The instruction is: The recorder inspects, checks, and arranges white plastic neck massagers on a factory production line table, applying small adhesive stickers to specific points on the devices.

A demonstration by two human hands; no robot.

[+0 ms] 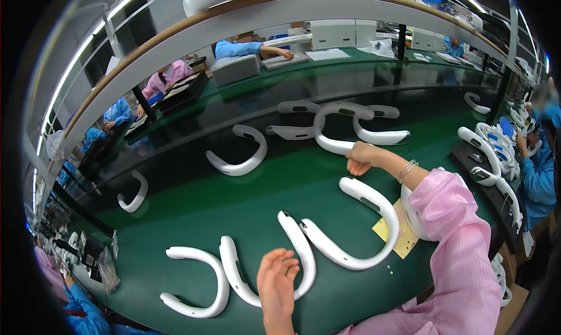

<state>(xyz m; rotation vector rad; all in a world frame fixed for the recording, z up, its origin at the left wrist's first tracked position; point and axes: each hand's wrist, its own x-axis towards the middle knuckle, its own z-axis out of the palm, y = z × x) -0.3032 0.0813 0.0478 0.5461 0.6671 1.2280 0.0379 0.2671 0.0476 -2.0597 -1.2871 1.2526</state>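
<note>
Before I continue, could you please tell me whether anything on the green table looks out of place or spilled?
Yes: a few tiny pale dots lie loose on the green table, near the yellow sheet. They look stray, though too small to identify. The sheet also sits askew, partly under a white U-shaped neckband.

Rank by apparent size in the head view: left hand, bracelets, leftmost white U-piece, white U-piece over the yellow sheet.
1. White U-piece over the yellow sheet
2. Left hand
3. Leftmost white U-piece
4. Bracelets

R slv (459, 235) — pink w/ stripes; bangles (407, 171) — thin, metallic.
</note>
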